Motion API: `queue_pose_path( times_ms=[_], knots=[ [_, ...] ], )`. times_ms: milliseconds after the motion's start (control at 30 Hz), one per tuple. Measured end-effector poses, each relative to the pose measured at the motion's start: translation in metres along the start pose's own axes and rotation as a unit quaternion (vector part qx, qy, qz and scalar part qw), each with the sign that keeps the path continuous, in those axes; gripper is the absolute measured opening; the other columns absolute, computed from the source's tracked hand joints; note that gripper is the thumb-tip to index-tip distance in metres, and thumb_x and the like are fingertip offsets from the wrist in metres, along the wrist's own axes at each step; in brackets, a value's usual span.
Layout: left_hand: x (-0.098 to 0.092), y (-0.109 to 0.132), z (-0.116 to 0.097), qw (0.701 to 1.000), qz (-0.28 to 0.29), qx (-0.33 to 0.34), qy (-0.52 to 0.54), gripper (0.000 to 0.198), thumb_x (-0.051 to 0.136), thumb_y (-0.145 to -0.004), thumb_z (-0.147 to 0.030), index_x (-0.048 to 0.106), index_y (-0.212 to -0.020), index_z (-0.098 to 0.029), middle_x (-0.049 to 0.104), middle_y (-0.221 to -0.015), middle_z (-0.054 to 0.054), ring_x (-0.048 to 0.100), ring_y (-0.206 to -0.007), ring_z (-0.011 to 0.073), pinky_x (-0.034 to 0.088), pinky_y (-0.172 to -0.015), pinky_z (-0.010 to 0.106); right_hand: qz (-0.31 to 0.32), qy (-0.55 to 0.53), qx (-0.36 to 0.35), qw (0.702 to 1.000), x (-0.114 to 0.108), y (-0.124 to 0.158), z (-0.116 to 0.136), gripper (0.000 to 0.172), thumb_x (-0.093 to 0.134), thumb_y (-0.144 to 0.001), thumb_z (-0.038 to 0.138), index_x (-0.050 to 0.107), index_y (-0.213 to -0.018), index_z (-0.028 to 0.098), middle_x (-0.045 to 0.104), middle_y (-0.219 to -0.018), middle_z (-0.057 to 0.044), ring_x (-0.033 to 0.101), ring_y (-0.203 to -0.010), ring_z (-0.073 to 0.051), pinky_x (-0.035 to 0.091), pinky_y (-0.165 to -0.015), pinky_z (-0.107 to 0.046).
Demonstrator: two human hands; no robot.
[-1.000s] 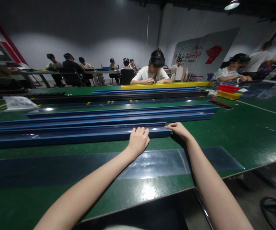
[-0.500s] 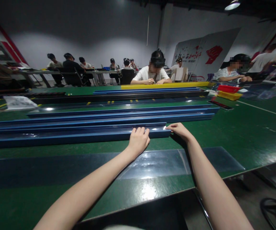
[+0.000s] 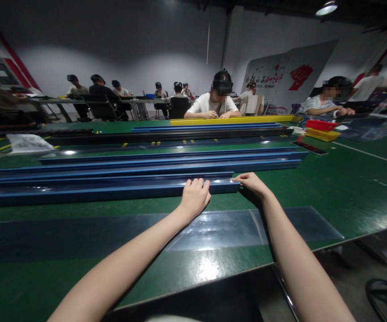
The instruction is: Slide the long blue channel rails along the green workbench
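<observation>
A long blue channel-shaped profile lies across the green table, with clear, shiny plastic lying inside its trough. My left hand is on it near the right end, fingers curled over the near wall. At that right end, the thumb and fingers of my right hand are pinched together. A small bright glint shows beside those fingertips, but what they hold is too small to make out. Nearer to me, a clear plastic strip lies flat under my forearms.
More blue profiles lie parallel behind, then a black profile. To the right are a phone, a red tray and a yellow tray. A co-worker sits opposite, at a yellow profile.
Both hands stay in nearly the same place on the blue profile. The bright glint by my right fingertips has grown fainter.
</observation>
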State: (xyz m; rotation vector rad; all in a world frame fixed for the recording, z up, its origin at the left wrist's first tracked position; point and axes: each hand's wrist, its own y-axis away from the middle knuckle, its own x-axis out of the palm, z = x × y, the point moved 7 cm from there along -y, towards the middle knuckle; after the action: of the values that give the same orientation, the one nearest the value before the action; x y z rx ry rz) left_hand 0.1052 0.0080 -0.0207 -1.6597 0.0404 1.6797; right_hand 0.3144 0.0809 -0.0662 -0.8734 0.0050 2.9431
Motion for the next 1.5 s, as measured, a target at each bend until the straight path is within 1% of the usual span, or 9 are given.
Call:
queue_pose_path(
  times_ms=[233,533,767,1000,1267,1400,1500],
  knots=[
    [0.0009,-0.0001,0.0006,1.000,0.001,-0.006,0.002,0.021,0.040,-0.083,-0.022,0.053,-0.098,-0.015,0.057,-0.088,0.009,0.050,-0.083,0.0219,0.034,-0.073,0.035,0.000,-0.010,-0.006,1.000,0.0009,-0.0003,0.0013,0.037,0.065,-0.053,0.049,0.066,-0.058,0.013,0.054,-0.051,0.000,0.041,-0.051,-0.009,0.031,-0.052,-0.024],
    [0.0010,-0.0003,0.0010,1.000,0.000,-0.007,0.007,0.021,0.039,-0.084,-0.022,0.053,-0.098,-0.016,0.057,-0.088,0.009,0.050,-0.083,0.0220,0.033,-0.072,0.035,-0.008,-0.004,0.006,1.000,0.0006,-0.0020,-0.0025,0.036,0.065,-0.053,0.049,0.067,-0.059,0.013,0.055,-0.054,-0.002,0.043,-0.053,-0.010,0.031,-0.054,-0.025],
    [0.0010,-0.0002,0.0006,1.000,0.000,-0.005,0.006,0.021,0.040,-0.084,-0.022,0.053,-0.098,-0.015,0.057,-0.088,0.008,0.050,-0.083,0.0219,0.033,-0.072,0.035,-0.008,-0.004,0.007,1.000,0.0004,-0.0013,-0.0006,0.035,0.065,-0.054,0.048,0.068,-0.061,0.013,0.056,-0.055,-0.002,0.044,-0.054,-0.010,0.032,-0.054,-0.025],
    [0.0013,-0.0005,0.0006,1.000,0.000,-0.005,0.000,0.021,0.040,-0.083,-0.022,0.053,-0.098,-0.015,0.057,-0.089,0.008,0.050,-0.083,0.0220,0.033,-0.072,0.034,-0.011,-0.001,0.013,1.000,0.0001,-0.0008,-0.0007,0.035,0.065,-0.055,0.047,0.068,-0.062,0.013,0.057,-0.055,-0.002,0.043,-0.053,-0.010,0.031,-0.052,-0.024],
    [0.0022,-0.0006,0.0003,1.000,0.005,-0.006,0.002,0.022,0.039,-0.083,-0.023,0.053,-0.098,-0.015,0.057,-0.088,0.007,0.050,-0.083,0.0221,0.033,-0.072,0.035,-0.001,-0.007,0.018,1.000,0.0016,-0.0004,-0.0004,0.036,0.064,-0.055,0.047,0.067,-0.063,0.012,0.053,-0.053,-0.001,0.039,-0.050,-0.008,0.028,-0.048,-0.023],
    [0.0029,-0.0012,0.0004,1.000,0.009,-0.006,0.005,0.022,0.038,-0.084,-0.023,0.053,-0.099,-0.015,0.057,-0.089,0.008,0.050,-0.084,0.0223,0.033,-0.073,0.035,-0.001,-0.010,0.022,1.000,0.0019,0.0009,0.0000,0.037,0.064,-0.055,0.048,0.068,-0.065,0.012,0.051,-0.052,0.000,0.038,-0.049,-0.008,0.027,-0.047,-0.023],
    [0.0035,-0.0028,0.0015,1.000,0.016,-0.003,0.011,0.021,0.038,-0.084,-0.023,0.053,-0.097,-0.015,0.057,-0.090,0.008,0.051,-0.084,0.0224,0.033,-0.072,0.035,0.000,-0.015,0.022,1.000,0.0020,0.0020,0.0017,0.038,0.065,-0.054,0.049,0.067,-0.063,0.012,0.050,-0.051,0.000,0.039,-0.050,-0.008,0.027,-0.048,-0.023]
  ],
)
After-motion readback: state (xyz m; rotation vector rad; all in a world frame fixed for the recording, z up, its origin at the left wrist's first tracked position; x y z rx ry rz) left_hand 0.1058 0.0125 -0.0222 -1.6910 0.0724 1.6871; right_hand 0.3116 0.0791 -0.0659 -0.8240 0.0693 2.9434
